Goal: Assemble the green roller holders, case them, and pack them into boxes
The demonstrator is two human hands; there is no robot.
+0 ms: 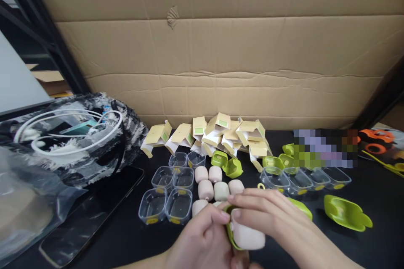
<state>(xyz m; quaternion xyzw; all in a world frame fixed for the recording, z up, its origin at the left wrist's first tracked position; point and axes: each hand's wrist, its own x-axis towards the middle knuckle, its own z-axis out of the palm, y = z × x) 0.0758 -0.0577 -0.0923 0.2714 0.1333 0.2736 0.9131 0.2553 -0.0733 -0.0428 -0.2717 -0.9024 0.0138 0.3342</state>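
Note:
My left hand is closed around a soft green cover, near the front of the black table. A pale pink rounded case sits partly inside that cover. My right hand grips the pale case from above and the right, its fingertips against the cover's upper edge; its thumb is mostly hidden. Just beyond my hands stand several similar rounded cases, mostly pale pink, with a greyish one among them. An open green cover lies to the right, and another is partly behind my right hand.
Clear plastic boxes with yellow stickers stand left and right. Opened small cartons pile against the cardboard wall. More green covers lie below them. A dark phone-like slab, plastic bag and fluffy bag with white cable occupy the left.

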